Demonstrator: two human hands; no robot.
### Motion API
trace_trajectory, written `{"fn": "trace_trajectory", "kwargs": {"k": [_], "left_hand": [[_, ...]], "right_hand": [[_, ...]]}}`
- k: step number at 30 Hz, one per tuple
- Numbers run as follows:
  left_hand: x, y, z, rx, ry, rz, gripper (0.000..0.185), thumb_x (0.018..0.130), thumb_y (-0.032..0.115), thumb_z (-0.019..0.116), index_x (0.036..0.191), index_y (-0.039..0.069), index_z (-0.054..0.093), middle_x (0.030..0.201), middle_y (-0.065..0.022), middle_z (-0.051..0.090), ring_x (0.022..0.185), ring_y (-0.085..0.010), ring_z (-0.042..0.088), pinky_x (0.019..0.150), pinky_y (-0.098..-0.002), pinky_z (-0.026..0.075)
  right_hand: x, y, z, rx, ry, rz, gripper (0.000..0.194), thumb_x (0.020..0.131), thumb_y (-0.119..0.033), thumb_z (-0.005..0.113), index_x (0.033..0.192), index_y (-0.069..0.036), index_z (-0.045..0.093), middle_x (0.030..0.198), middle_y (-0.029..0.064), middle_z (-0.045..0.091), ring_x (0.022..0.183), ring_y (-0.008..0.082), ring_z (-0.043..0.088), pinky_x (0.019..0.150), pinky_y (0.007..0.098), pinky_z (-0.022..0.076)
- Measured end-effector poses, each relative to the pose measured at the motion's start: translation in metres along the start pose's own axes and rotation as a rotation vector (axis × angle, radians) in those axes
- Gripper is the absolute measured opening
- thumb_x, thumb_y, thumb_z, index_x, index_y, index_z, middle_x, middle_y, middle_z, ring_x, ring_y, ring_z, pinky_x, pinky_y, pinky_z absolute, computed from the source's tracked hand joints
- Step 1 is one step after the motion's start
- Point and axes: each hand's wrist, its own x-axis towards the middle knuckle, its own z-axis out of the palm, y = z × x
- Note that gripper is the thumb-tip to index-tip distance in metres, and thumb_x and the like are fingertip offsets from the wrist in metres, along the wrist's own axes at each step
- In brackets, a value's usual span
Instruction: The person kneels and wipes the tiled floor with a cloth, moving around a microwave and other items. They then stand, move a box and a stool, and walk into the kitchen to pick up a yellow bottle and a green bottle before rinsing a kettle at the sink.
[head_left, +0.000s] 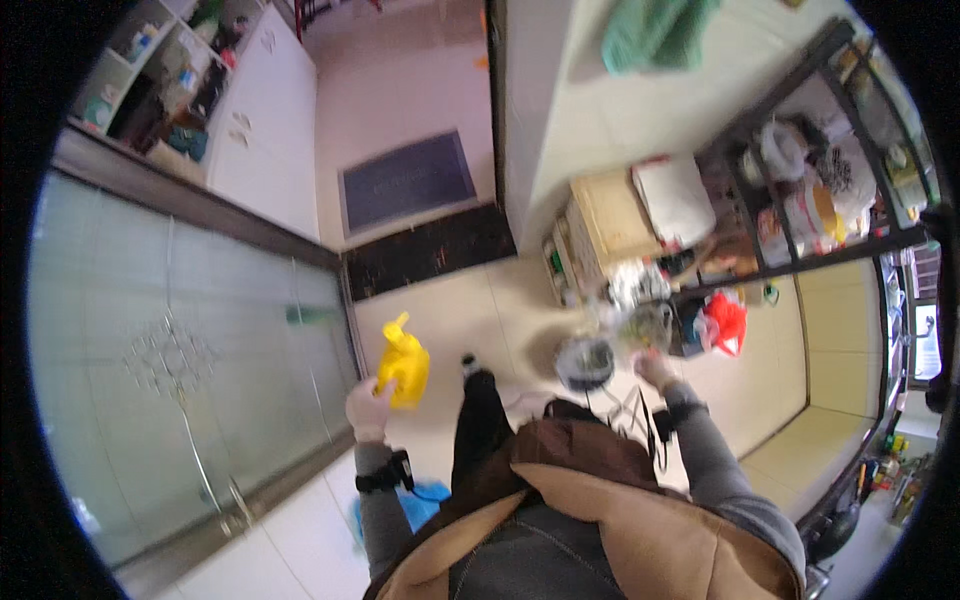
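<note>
My left hand (370, 409) grips a yellow plastic bag (406, 367), which hangs beside the frosted glass door (247, 360). On the right, my right hand (654, 369) is blurred and lies close to a clear, see-through bag or container (646, 328) with greenish contents; whether it holds this cannot be told. Just left of that hand, a round bin or basket with a clear plastic liner (585, 363) stands on the tiled floor. A red plastic bag (726, 324) sits beyond the right hand, by the foot of the dark rack.
A dark metal rack (814, 262) with bags and pots stands at the right, beside a wooden cabinet (611, 221). A dark threshold (431, 251) and a grey doormat (407, 182) lie ahead. A blue plastic bag (426, 506) is on the floor by my left forearm.
</note>
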Motion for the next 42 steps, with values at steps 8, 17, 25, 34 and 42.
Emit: {"fn": "trace_trajectory", "kwargs": {"k": [8, 17, 25, 34, 42], "left_hand": [[0.176, 0.004, -0.055, 0.038, -0.022, 0.051, 0.039, 0.066, 0.043, 0.068, 0.086, 0.008, 0.068, 0.078, -0.0141, 0.064, 0.073, -0.0300, 0.063, 0.066, -0.0384, 0.049], [0.342, 0.036, -0.065, -0.147, -0.042, 0.225, 0.043, 0.067, 0.044, 0.067, 0.088, 0.007, 0.066, 0.080, -0.0143, 0.064, 0.074, -0.0311, 0.062, 0.066, -0.0383, 0.049], [0.484, 0.057, -0.134, -0.275, -0.110, 0.385, 0.027, 0.077, 0.028, 0.065, 0.081, 0.001, 0.061, 0.067, -0.0134, 0.060, 0.060, -0.0219, 0.058, 0.058, -0.0324, 0.044], [0.643, 0.072, -0.138, -0.369, -0.309, 0.424, 0.029, 0.081, 0.026, 0.063, 0.081, -0.003, 0.061, 0.069, -0.0092, 0.059, 0.064, -0.0131, 0.052, 0.059, -0.0290, 0.042], [0.758, 0.142, -0.141, -0.294, -0.854, 0.621, 0.031, 0.083, 0.026, 0.062, 0.084, -0.005, 0.063, 0.075, -0.0049, 0.061, 0.070, -0.0102, 0.053, 0.062, -0.0252, 0.043]], "right_hand": [[-0.008, -0.071, -0.028, 0.517, 0.088, 0.103, 0.028, 0.077, -0.025, 0.058, 0.087, 0.000, 0.067, 0.072, 0.0146, 0.065, 0.067, 0.0215, 0.065, 0.065, 0.0333, 0.0519], [0.025, -0.114, -0.034, 0.983, 0.046, 0.593, 0.018, 0.074, -0.007, 0.065, 0.090, 0.001, 0.062, 0.077, 0.0123, 0.063, 0.062, 0.0216, 0.061, 0.053, 0.0330, 0.0536], [0.147, -0.229, -0.153, 0.627, 0.035, 0.477, 0.035, 0.082, -0.031, 0.054, 0.099, -0.001, 0.062, 0.081, 0.0143, 0.063, 0.070, 0.0220, 0.061, 0.065, 0.0341, 0.0497], [0.184, -0.350, -0.208, 0.705, 0.283, 0.516, 0.027, 0.082, -0.020, 0.053, 0.104, -0.006, 0.060, 0.083, 0.0117, 0.064, 0.071, 0.0189, 0.061, 0.063, 0.0304, 0.0497], [0.114, -0.504, -0.089, 1.197, 0.293, 1.062, 0.031, 0.078, -0.028, 0.056, 0.101, -0.009, 0.064, 0.085, 0.0126, 0.066, 0.072, 0.0205, 0.065, 0.066, 0.0340, 0.0500]]}}
